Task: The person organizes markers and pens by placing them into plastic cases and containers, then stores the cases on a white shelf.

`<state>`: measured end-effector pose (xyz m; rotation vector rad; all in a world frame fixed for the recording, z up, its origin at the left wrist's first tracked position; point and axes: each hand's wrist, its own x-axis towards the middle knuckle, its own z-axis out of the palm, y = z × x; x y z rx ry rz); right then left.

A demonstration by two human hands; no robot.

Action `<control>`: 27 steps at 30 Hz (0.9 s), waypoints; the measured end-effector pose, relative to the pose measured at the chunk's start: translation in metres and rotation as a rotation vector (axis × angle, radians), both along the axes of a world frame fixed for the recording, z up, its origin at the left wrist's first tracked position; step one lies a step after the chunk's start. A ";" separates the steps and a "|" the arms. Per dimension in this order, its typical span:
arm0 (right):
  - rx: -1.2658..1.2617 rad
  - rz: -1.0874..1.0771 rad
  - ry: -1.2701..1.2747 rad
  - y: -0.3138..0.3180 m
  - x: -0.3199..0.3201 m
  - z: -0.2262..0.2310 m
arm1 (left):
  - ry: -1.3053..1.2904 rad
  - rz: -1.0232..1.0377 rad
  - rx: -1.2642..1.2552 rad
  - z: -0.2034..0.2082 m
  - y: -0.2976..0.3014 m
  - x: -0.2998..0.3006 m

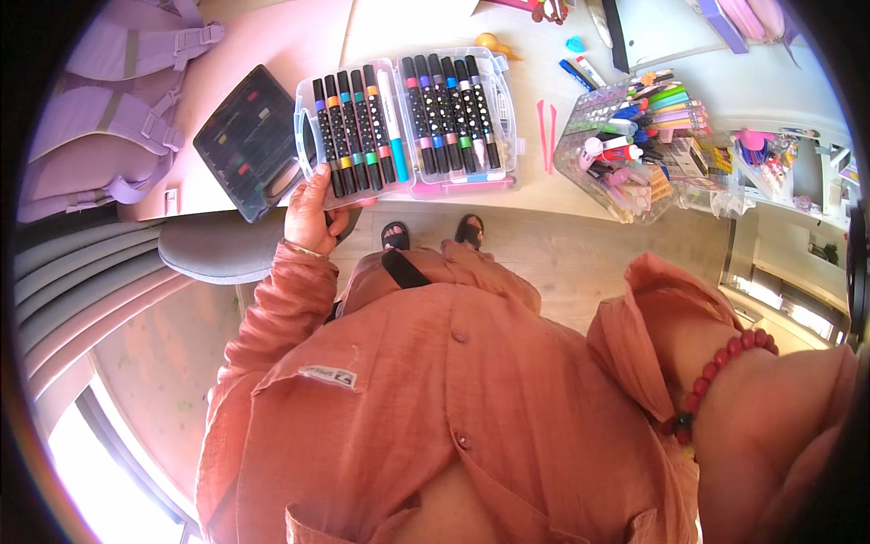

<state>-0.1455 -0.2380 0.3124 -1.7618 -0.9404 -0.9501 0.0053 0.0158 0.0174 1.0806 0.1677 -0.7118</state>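
My left hand (311,210) grips the near left corner of a clear plastic marker case (405,181), thumb on top and fingers beneath. The case lies unfolded at the desk's near edge. Both halves hold rows of black dotted markers (349,136) with coloured bands. A white marker with a blue end (393,127) lies among those in the left half. Close to the camera at the lower right, my right hand (788,435) is raised, with a red bead bracelet at the wrist. Its fingers are mostly cut off by the picture's edge.
A dark closed case (249,136) lies left of the marker case. On the right, a clear organizer (598,122) is crammed with pens and stationery. Two pink sticks (546,136) lie between. A grey chair seat (217,249) sits under the desk edge; purple bags (109,118) are at far left.
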 end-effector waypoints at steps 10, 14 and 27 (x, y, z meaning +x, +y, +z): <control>0.285 -0.561 0.620 0.004 0.060 -0.134 | 0.009 -0.029 -0.071 -0.009 0.005 0.001; 0.031 -0.751 0.979 -0.017 0.053 -0.209 | 0.013 -0.081 -0.111 -0.011 0.008 0.004; 0.073 -0.734 1.146 -0.022 0.052 -0.272 | -0.007 0.002 -0.111 -0.006 0.004 -0.001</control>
